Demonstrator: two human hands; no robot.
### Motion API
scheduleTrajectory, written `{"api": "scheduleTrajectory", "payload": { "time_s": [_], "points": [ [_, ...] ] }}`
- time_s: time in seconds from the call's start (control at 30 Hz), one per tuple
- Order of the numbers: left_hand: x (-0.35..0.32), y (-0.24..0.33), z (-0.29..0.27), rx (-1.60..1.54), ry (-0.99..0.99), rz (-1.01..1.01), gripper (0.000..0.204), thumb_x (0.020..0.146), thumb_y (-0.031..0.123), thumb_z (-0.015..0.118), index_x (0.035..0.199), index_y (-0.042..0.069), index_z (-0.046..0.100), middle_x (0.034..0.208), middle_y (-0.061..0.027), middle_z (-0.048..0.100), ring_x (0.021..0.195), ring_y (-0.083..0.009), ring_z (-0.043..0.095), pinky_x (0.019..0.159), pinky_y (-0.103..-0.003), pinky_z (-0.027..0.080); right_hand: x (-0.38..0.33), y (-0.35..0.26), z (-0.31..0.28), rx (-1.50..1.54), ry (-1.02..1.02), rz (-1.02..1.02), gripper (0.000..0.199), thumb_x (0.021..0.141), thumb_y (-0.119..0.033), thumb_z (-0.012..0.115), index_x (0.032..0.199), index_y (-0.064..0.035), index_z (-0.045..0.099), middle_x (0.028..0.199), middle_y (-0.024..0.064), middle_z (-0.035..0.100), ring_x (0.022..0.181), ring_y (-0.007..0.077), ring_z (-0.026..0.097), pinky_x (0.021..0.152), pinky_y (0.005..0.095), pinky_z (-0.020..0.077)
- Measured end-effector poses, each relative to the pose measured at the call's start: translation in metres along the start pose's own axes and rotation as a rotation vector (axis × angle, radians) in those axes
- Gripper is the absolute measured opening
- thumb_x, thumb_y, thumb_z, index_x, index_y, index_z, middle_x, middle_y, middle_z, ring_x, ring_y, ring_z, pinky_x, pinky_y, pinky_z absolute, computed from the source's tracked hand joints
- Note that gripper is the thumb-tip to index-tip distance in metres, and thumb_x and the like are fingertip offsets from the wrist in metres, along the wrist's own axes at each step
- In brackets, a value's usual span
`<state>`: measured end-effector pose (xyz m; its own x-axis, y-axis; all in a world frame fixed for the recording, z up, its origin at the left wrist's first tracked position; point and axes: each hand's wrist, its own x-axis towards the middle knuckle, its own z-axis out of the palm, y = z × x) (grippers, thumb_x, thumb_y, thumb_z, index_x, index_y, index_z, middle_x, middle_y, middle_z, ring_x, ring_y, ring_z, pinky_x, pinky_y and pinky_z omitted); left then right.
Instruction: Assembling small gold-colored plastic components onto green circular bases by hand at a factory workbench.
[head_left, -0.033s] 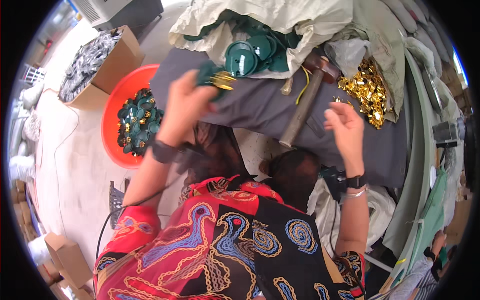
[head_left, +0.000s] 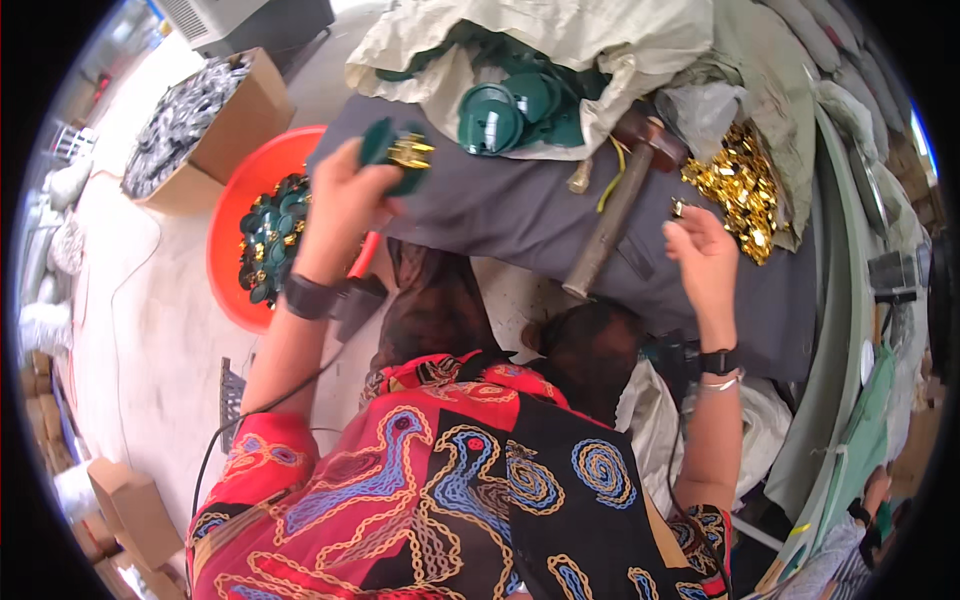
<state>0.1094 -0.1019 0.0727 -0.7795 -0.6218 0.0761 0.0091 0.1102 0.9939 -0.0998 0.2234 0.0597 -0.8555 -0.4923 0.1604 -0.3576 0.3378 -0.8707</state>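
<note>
Green discs (head_left: 374,145) with gold fittings (head_left: 410,150) are pinched between thumb and fingers of the person's left hand (head_left: 338,215), raised over the left edge of the dark grey cloth (head_left: 480,195). The right hand (head_left: 705,250) pinches a small shiny piece (head_left: 678,208) at its fingertips, just beside a heap of gold pieces (head_left: 745,190). Between the hands, a wooden-handled hammer (head_left: 612,222) lies on the cloth, near an open sack (head_left: 640,45) holding more green discs (head_left: 490,120). An orange-red basin (head_left: 228,230) of green-and-gold parts (head_left: 268,240) stands at the left.
</note>
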Motion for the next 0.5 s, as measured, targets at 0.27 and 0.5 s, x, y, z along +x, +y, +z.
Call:
{"api": "scheduleTrajectory", "payload": {
  "time_s": [0.27, 0.5],
  "points": [
    [0.024, -0.074, -0.155, 1.197, 0.624, -0.031, 0.045, 0.077, 0.021, 0.058, 0.116, -0.002, 0.055, 0.101, -0.0236, 0.062, 0.098, -0.0393, 0.059, 0.089, -0.045, 0.045, 0.046, 0.052, -0.014, -0.733, -0.037, -0.094, 0.043, 0.085, -0.011, 0.059, 0.127, -0.0058, 0.051, 0.081, 0.0197, 0.061, 0.078, 0.0327, 0.062, 0.071, 0.0395, 0.0485],
    [0.052, -0.025, -0.02, 0.799, 0.06, 0.484, 0.033, 0.074, 0.013, 0.059, 0.104, 0.001, 0.063, 0.102, -0.0194, 0.062, 0.09, -0.0369, 0.061, 0.08, -0.043, 0.049, 0.038, 0.03, -0.009, -0.909, 0.03, -0.154, 0.01, 0.077, -0.006, 0.064, 0.084, -0.0006, 0.058, 0.083, 0.0203, 0.059, 0.08, 0.0387, 0.059, 0.072, 0.045, 0.0473]
  ]
}}
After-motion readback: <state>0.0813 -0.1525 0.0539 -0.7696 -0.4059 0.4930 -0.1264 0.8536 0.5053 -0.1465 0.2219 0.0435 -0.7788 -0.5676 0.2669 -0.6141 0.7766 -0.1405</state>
